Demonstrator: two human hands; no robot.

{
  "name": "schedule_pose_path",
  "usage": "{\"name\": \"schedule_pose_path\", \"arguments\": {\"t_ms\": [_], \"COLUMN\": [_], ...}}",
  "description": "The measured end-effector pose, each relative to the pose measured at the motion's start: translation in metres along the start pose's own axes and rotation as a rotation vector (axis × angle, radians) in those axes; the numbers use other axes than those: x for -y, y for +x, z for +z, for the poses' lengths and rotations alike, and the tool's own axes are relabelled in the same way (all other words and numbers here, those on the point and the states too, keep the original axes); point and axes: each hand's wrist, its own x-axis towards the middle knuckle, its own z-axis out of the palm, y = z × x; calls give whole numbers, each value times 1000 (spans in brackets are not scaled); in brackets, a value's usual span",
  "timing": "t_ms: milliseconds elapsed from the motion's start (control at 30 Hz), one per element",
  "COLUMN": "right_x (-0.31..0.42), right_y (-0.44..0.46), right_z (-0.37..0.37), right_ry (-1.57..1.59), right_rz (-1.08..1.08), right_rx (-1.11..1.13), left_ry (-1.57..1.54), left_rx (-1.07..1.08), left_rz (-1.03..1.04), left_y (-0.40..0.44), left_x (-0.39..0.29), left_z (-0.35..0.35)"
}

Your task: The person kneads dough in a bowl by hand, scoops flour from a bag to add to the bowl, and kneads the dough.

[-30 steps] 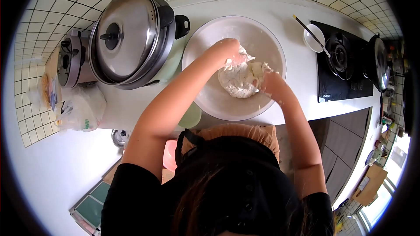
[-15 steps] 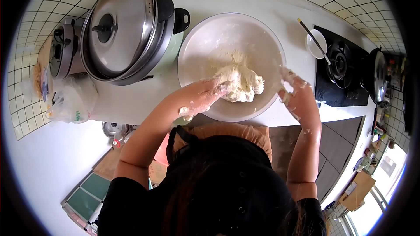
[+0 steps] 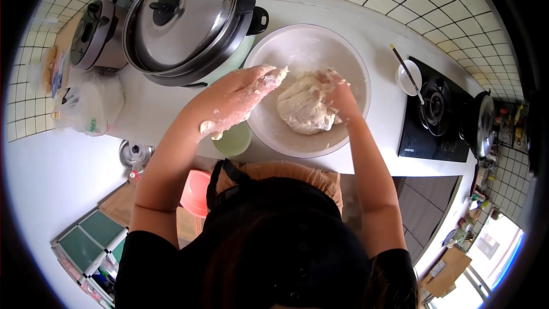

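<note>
R hand (image 3: pixel 338 98) on dough (image 3: pixel 303 110) in bowl (image 3: pixel 311 41) — L hand (image 3: pixel 250 90) apart, w/ smears.

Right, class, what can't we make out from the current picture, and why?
Head view:
Inside of the large round metal pot: covered by its domed metal lid.
Underside of the off-white lumpy dough: hidden by its own bulk.
Fingertips of the right hand: blurred.
Green print on the translucent plastic bag: too small to read.
</note>
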Motion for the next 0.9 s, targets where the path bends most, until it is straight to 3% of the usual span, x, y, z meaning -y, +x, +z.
{"name": "schedule_pose_path", "arguments": {"t_ms": [167, 300, 367, 433, 500, 533, 600, 700, 767, 900], "right_x": [-30, -48, -47, -65, -30, -16, 1, -3, -10, -38], "right_y": [-7, -44, -60, -73, -80, -84, -88, -59, -34, 3], "right_z": [-21, -9, -3, 5, -5, -6, -2, 15, 31, 53], "right_ry": [144, 316, 148, 257, -170, -188, -222, -185, -359, -487], "right_rz": [130, 174, 168, 226, 93, 65, 14, -253, -288, -220], "right_rx": [-71, -118, -145, -182, -156, -267, -492, -557, -417, -337], "left_ry": [159, 380, 476, 599, 661, 679, 776, 785, 720, 813], "left_rx": [-128, -139, -154, -195, -158, -114, -247, -321, -294, -182], "left_rz": [-3, 183, 312, 471, 532, 538, 582, 636, 676, 504], "left_y": [5, 59, 88, 112, 123, 124, 131, 136, 140, 155], "left_x": [21, 59, 72, 86, 82, 81, 93, 112, 115, 143], "left_z": [20, 65, 96, 125, 142, 146, 155, 158, 153, 145]}}
